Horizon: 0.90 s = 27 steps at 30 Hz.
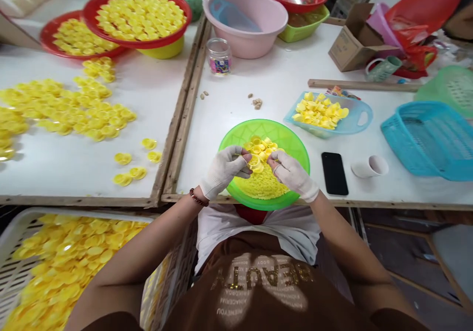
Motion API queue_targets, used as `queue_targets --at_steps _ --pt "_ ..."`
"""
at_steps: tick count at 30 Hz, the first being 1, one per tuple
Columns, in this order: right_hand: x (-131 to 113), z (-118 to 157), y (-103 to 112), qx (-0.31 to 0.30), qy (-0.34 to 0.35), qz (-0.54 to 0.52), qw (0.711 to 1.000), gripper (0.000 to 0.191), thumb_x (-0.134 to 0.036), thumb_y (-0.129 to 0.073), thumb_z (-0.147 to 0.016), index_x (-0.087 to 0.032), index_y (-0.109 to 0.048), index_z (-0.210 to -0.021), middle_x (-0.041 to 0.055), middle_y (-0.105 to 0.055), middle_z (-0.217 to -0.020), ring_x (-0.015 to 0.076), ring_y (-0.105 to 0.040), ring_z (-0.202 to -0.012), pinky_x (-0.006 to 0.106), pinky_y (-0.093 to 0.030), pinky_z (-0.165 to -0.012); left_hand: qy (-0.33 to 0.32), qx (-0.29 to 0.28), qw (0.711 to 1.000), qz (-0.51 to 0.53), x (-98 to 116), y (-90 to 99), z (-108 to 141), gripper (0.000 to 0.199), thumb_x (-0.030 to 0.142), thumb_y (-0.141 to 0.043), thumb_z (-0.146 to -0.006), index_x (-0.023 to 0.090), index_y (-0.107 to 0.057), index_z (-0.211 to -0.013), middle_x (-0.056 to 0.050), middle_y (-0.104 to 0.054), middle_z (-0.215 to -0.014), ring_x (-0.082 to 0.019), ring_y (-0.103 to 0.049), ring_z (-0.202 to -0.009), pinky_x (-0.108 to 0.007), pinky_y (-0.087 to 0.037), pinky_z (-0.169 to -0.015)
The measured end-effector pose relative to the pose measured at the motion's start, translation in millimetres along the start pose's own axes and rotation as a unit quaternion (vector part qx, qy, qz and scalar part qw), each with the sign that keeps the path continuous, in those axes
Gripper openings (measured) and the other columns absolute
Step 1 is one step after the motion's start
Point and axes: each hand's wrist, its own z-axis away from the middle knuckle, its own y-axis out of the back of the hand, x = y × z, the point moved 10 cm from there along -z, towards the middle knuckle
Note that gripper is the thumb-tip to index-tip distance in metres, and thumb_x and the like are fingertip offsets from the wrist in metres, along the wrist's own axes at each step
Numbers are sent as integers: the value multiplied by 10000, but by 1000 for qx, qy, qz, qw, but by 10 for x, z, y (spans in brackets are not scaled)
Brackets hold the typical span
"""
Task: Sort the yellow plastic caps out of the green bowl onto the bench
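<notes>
Loose yellow plastic caps (74,109) lie spread across a white surface (155,94) at left, below two red plates (187,13) heaped with more of them. A white crate (15,232) holding another pile sits below the surface's near edge. A wooden rail (181,124) separates that surface from a second white surface (281,75), where a seated worker in a brown top (258,291) bends over a green bowl (291,144) filled with caps.

The worker's gloved left hand (223,171), a beaded bracelet (198,197) on the wrist, and gloved right hand (293,175) are close together above the bowl, fingertips pinching a single yellow cap (254,162).

Beyond the bowl stand a pink basin (244,40) and a small glass jar (219,57). To the right are a pale blue tray (364,119) of caps, a black phone (334,173), a white cup (369,166), a cardboard box (356,45) and a teal plastic basket (428,141).
</notes>
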Motion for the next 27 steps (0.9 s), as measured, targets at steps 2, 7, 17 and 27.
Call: queue_targets --at_steps 2,7,17,27 --pt "-59 -1 -115 -32 42 87 995 147 -366 -570 -953 -231 -575 -897 -5 -561 -735 167 -535 -665 318 -431 -651 -22 21 999 -24 132 212 50 261 338 -744 -861 130 -623 -963 -30 -692 -710 -153 -709 -614 -277 -635 -610" --pt "-377 -15 -225 -4 102 94 990 108 -341 -577 -951 -238 -546 -960 25 -625 -858 187 -600 -747 326 -465 -701 -15 41 997 -64 180 433 153 333 427 -777 -820 124 -671 -910 -30 -681 -653 -135 -670 -566 -228 -589 -547" --pt "-413 -16 -60 11 84 94 992 149 -355 -544 -982 -243 -497 -1068 -72 -449 -641 137 -437 -547 283 -379 -594 -11 -57 996 -67 -1 -86 62 303 423 -733 -853 136 -661 -914 -22 -680 -694 -146 -699 -605 -245 -614 -581" --pt "199 107 -645 -223 85 462 854 214 -231 -512 -986 -174 -692 -1088 128 -686 -1129 277 -621 -1049 391 -444 -939 -60 236 911 -334 633 1672 112 123 264 -556 -935 155 -606 -907 -67 -710 -794 -196 -713 -751 -317 -593 -703"
